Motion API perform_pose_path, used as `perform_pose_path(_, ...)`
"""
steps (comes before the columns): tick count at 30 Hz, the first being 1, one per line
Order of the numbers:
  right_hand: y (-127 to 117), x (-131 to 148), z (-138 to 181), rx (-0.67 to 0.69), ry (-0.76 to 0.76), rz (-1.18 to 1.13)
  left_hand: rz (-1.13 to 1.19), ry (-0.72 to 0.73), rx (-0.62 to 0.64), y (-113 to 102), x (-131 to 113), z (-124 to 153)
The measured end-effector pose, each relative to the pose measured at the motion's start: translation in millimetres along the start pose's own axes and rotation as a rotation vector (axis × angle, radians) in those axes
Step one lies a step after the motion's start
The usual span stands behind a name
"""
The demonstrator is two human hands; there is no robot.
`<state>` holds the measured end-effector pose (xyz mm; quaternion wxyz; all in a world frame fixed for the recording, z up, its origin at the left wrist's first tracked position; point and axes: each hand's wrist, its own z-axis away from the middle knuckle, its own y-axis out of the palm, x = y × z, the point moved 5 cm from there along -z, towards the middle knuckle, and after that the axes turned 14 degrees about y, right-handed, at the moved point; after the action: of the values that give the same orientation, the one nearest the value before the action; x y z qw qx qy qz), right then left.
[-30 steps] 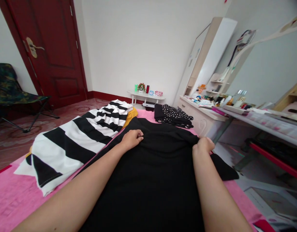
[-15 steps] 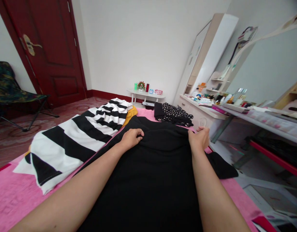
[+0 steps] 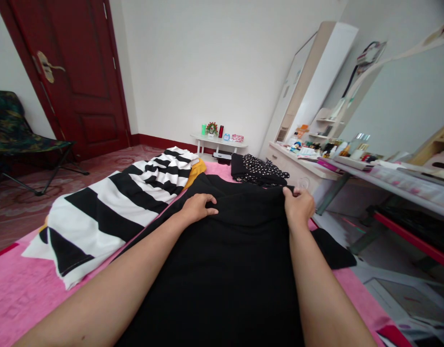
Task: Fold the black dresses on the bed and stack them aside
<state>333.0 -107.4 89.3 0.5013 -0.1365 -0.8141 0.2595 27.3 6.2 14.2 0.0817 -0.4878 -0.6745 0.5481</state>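
Observation:
A black top is spread in front of me, its far end rumpled and a sleeve-like part sticking out at the right. My right hand pinches the fabric at the far right edge between thumb and fingers. On the left side of the same top rests my left hand, its thumb and forefinger apart, touching the cloth. Beside my left arm lies a black-and-white striped garment, with a bit of yellow cloth showing under it. Past the black top is a folded black garment with white dots.
Everything lies on a pink cover. To the right stand a dressing table crowded with bottles and a grey stool. A small white table is against the far wall; a folding chair stands left.
My right hand has shifted slightly right and raised the edge of the black top a little. The thumb and forefinger of my left hand have spread wider.

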Motion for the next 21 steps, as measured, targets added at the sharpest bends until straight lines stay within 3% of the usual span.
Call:
perform_pose_path(4, -26, 14, -6, -0.209, 0.028, -0.354, -0.028, 0.041, 0.046, 1, 0, 0)
perform_pose_path(9, -41, 19, -8, -0.321, -0.015, -0.735, -0.04, 0.057, 0.059, 0, 2, -1)
perform_pose_path(17, -55, 29, -2, -0.332, 0.007, -0.933, 0.02, 0.157, 0.068, -8, 4, 0)
perform_pose_path(21, -71, 37, 5, -0.443, -0.134, -0.955, 0.027, 0.245, 0.012, -11, 3, -1)
